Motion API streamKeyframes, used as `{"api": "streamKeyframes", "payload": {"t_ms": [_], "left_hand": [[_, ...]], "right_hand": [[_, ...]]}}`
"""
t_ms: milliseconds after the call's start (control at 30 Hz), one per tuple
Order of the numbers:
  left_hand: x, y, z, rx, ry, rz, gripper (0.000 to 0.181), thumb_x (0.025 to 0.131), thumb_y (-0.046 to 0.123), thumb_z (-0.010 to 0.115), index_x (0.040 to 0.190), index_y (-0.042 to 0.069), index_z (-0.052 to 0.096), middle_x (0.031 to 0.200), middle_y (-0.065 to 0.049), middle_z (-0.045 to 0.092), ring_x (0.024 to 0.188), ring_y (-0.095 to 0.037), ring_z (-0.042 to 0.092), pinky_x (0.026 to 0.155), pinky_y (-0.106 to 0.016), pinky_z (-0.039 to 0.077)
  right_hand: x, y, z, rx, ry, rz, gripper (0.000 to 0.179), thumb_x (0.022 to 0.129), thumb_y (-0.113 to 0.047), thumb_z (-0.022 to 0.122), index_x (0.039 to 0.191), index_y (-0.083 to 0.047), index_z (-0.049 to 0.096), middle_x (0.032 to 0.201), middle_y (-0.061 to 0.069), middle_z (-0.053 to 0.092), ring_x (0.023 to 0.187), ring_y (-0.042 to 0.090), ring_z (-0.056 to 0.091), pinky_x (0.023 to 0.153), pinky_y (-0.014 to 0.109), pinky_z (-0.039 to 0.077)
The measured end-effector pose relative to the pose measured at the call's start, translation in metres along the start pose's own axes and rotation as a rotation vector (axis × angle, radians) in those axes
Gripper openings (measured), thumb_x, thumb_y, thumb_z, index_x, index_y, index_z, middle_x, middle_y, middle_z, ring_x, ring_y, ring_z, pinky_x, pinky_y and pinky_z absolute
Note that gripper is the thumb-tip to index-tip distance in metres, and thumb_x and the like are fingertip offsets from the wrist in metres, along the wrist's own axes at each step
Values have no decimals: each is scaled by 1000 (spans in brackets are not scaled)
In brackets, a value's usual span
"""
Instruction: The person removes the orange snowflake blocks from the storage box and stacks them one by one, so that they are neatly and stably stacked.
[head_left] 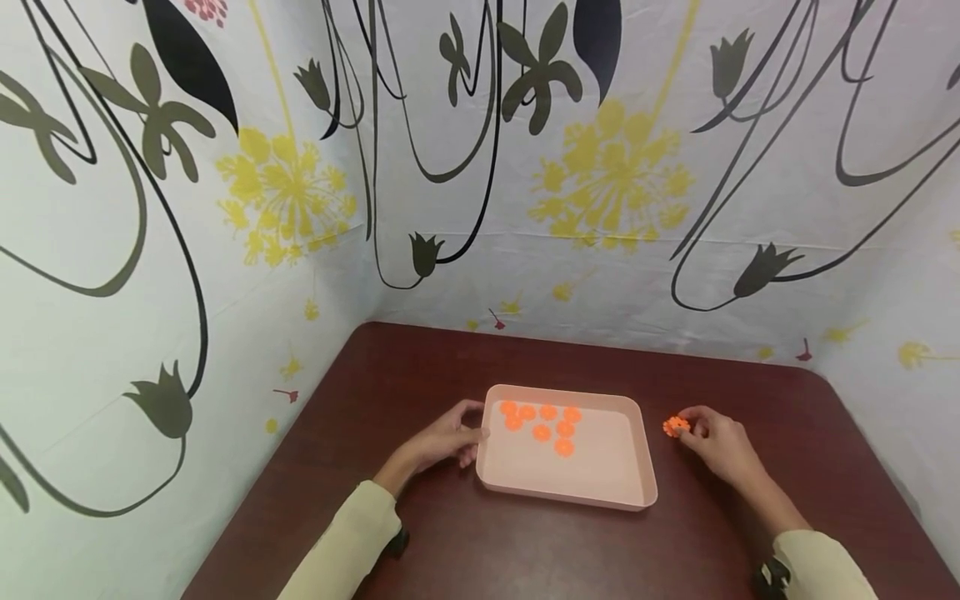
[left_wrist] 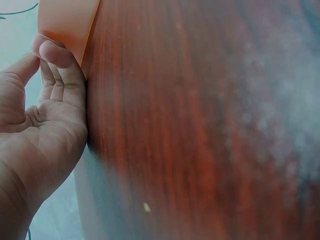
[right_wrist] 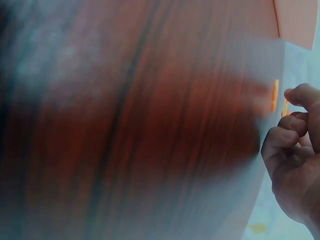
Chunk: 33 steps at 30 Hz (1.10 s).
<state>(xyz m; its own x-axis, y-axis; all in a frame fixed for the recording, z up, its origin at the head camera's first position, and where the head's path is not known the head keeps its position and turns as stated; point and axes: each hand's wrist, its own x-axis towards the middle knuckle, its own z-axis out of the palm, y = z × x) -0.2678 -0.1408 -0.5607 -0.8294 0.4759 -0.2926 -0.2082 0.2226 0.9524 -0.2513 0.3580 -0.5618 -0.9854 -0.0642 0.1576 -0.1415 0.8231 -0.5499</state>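
Note:
A shallow pale-orange tray (head_left: pixel 600 472) lies on the table with several small orange flower-shaped discs (head_left: pixel 542 432) in its left and back part. At its left end my left hand (head_left: pixel 441 437) grips the rim, thumb on top. The left wrist view shows the same hand (left_wrist: pixel 47 115) with its fingers against the tray wall (left_wrist: pixel 67 25). To the right of the tray, my right hand (head_left: pixel 718 442) pinches orange flower-shaped discs (head_left: pixel 676 427). Seen edge-on in the right wrist view, one orange disc (right_wrist: pixel 275 95) stands just beyond the fingertips; the fingers partly hide another.
The dark reddish-brown wooden table (head_left: pixel 517 550) has rounded far corners. White cloth walls (head_left: pixel 465 208) printed with flowers and stems enclose it at the back and both sides. A dark band (head_left: pixel 772 575) sits at the right wrist.

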Motion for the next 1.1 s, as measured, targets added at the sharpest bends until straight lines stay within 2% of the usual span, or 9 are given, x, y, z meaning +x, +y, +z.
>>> {"api": "streamKeyframes", "payload": {"t_ms": [600,967,1100], "left_hand": [[1,-1,-1,2,-5,-6,67,106,26,67,159,13,29,71,-4,65,60,-14,58,58,-26,54],[1,-1,1,-3,-2,15,68,105,25,67,159,11,28,70,-4,65,58,-14,59,56,-26,53],[1,-1,1,-3,0,10,68,106,24,66,159,12,27,70,-4,65,58,-14,59,56,-26,53]], "right_hand": [[3,2,4,-26,-16,-16,32,96,-19,77,122,-2,69,71,-1,54,57,7,42,52,25,33],[3,-2,4,-38,-75,37,34,95,-17,77,125,-4,69,75,1,55,62,12,45,54,26,34],[3,-3,4,-42,-78,32,35,95,-17,76,126,-4,69,75,1,56,62,12,46,54,26,34]]}}
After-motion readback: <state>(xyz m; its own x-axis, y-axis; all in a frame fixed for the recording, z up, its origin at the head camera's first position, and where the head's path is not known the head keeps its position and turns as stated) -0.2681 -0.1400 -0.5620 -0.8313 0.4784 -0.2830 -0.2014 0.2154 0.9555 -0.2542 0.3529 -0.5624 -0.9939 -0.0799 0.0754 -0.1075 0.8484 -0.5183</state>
